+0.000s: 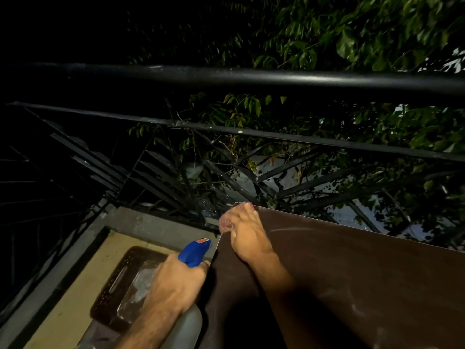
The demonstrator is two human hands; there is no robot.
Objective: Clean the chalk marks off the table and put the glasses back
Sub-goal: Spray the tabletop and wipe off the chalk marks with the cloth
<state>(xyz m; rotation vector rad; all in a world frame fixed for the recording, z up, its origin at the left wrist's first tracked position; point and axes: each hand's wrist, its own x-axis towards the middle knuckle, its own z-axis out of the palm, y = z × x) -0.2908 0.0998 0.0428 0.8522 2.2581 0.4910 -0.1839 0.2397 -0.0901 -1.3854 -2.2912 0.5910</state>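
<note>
A dark brown table (pixel 352 273) fills the lower right. Faint white chalk streaks (pixel 285 229) show near its far edge, and more smudges (pixel 358 309) lie nearer to me. My right hand (pixel 247 238) reaches to the table's far left corner and grips a small pinkish cloth (pixel 224 224) against the edge. My left hand (pixel 176 280) is beside the table's left edge, wrapped round the neck of a spray bottle (pixel 195 251) with a blue trigger head and a pale body. Clear glassware (pixel 141 285), blurred, lies on a brown perforated tray (pixel 113 278) below the left hand.
A black metal railing (pixel 251 76) runs across in front, with a lower rail (pixel 226 129) and slanted bars. Green tree foliage (pixel 352 34) lies beyond it. The tray sits on a tan floor (pixel 75 285) beside a grey ledge (pixel 141 220). It is dark all round.
</note>
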